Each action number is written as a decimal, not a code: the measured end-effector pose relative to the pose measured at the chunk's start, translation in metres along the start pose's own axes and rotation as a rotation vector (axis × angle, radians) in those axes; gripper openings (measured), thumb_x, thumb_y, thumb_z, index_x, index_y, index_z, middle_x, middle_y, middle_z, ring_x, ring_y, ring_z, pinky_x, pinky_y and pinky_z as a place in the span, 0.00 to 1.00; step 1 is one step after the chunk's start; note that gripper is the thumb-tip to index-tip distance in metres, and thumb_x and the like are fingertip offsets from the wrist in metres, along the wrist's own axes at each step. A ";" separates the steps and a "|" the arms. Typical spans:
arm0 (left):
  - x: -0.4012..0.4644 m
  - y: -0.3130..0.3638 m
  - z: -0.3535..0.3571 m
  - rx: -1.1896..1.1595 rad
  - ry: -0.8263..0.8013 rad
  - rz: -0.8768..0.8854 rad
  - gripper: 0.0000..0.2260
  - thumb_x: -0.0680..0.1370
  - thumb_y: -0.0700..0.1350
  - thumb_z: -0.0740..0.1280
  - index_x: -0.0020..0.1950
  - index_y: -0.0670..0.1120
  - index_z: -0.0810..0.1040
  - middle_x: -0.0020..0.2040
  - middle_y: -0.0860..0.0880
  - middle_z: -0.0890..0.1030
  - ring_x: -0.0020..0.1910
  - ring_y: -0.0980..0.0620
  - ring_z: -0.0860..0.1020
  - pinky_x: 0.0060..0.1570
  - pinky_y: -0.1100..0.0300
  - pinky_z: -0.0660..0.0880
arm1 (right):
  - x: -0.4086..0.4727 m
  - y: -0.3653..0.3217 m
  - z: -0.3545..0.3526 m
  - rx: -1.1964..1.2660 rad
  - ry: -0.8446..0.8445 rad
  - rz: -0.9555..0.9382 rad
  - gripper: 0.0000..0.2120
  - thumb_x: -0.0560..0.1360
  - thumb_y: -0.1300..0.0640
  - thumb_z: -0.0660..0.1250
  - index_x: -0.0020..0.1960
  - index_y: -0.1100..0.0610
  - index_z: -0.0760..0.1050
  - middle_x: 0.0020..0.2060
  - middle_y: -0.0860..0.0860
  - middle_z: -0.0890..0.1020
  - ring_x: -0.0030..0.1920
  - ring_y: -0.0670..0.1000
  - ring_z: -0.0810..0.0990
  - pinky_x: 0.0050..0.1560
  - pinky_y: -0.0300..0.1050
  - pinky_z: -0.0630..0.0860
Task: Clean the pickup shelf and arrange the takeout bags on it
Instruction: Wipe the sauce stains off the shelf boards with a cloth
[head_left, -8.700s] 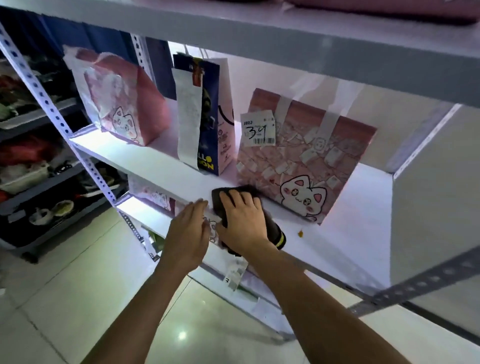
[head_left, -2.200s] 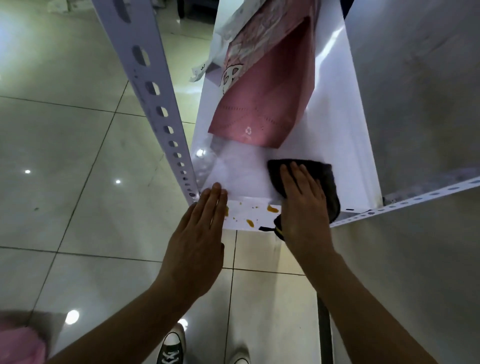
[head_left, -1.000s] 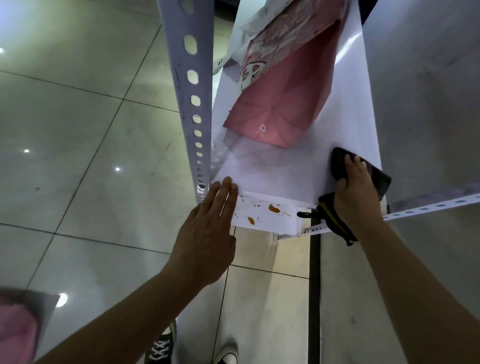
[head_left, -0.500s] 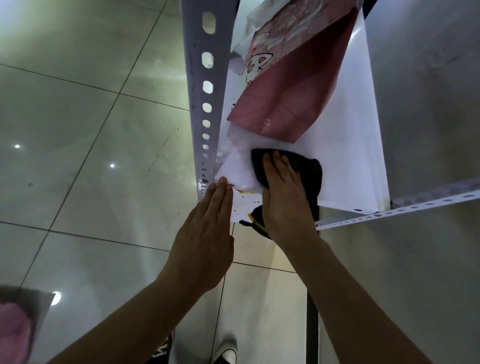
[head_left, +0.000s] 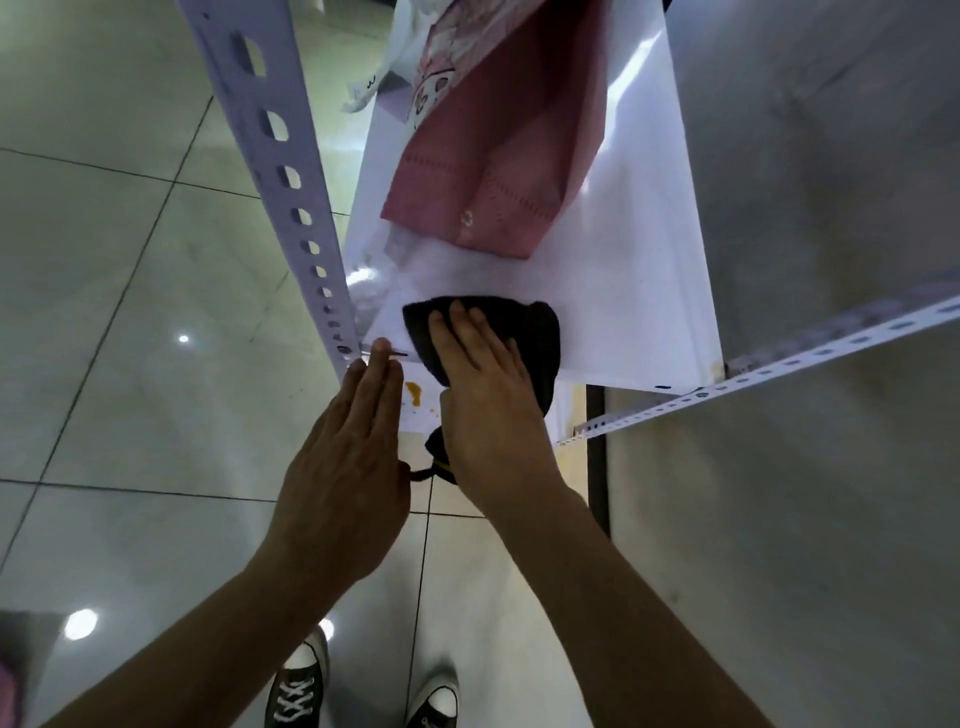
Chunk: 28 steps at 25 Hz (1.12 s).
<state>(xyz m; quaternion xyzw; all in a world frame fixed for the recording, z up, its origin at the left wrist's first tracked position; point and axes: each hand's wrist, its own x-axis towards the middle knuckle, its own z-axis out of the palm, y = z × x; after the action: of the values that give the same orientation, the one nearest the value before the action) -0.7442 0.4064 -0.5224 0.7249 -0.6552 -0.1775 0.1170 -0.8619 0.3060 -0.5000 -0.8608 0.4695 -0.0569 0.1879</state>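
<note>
Your right hand (head_left: 480, 384) lies flat with its fingers straight and close together, pressing a dark, crumpled cleaning cloth (head_left: 524, 338) onto the white shelf board (head_left: 639, 291). The fingertips point up the shelf, away from you, and the cloth spreads out beyond them to both sides. A fold of it, with a thin yellow edge and a small dark loop, hangs below the heel of the hand past the front corner of the shelf.

Your left hand (head_left: 353, 462) is also open, fingers straight and held together, with the tips touching the near left corner of the shelf, just beside the perforated grey metal upright (head_left: 283, 171) of the rack. It holds nothing. Between your two hands, on the front lip of the shelf, sit a few small orange stains (head_left: 412, 391).

Further up the same shelf stands a pink paper takeout bag with a cartoon cat print (head_left: 498, 150), tilted in this view, its folded base facing you and apart from the cloth. A white receipt strip (head_left: 366, 91) hangs off the shelf edge beside it.

To the right, a slotted white shelf rail (head_left: 779, 369) runs across a plain grey wall (head_left: 831, 156). Below, the glossy tiled floor (head_left: 114, 260) shows light reflections, and your two dark canvas sneakers (head_left: 298, 691) with white toe caps stand on it.
</note>
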 end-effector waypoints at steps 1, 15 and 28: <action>0.001 0.000 0.000 0.002 -0.001 -0.003 0.37 0.76 0.37 0.62 0.79 0.36 0.43 0.81 0.40 0.41 0.81 0.43 0.44 0.78 0.49 0.56 | -0.008 0.012 -0.004 0.006 0.019 0.028 0.36 0.77 0.64 0.65 0.82 0.55 0.54 0.81 0.52 0.56 0.81 0.51 0.51 0.80 0.53 0.48; 0.001 0.008 0.007 -0.052 0.024 -0.054 0.34 0.74 0.36 0.65 0.78 0.33 0.56 0.82 0.40 0.47 0.77 0.37 0.61 0.64 0.43 0.75 | 0.008 0.111 -0.058 0.007 0.154 0.718 0.39 0.79 0.64 0.63 0.82 0.61 0.44 0.82 0.57 0.46 0.81 0.57 0.43 0.80 0.56 0.49; -0.038 -0.009 0.091 -0.040 -0.011 0.001 0.32 0.77 0.39 0.58 0.81 0.40 0.52 0.82 0.42 0.49 0.81 0.44 0.49 0.76 0.45 0.60 | -0.094 0.109 0.043 0.223 0.481 0.134 0.33 0.75 0.71 0.55 0.80 0.60 0.58 0.80 0.54 0.59 0.81 0.51 0.53 0.80 0.50 0.53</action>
<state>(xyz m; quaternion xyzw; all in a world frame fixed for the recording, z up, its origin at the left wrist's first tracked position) -0.7763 0.4507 -0.6047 0.7210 -0.6526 -0.1946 0.1280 -0.9879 0.3429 -0.5729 -0.7637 0.5474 -0.2983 0.1678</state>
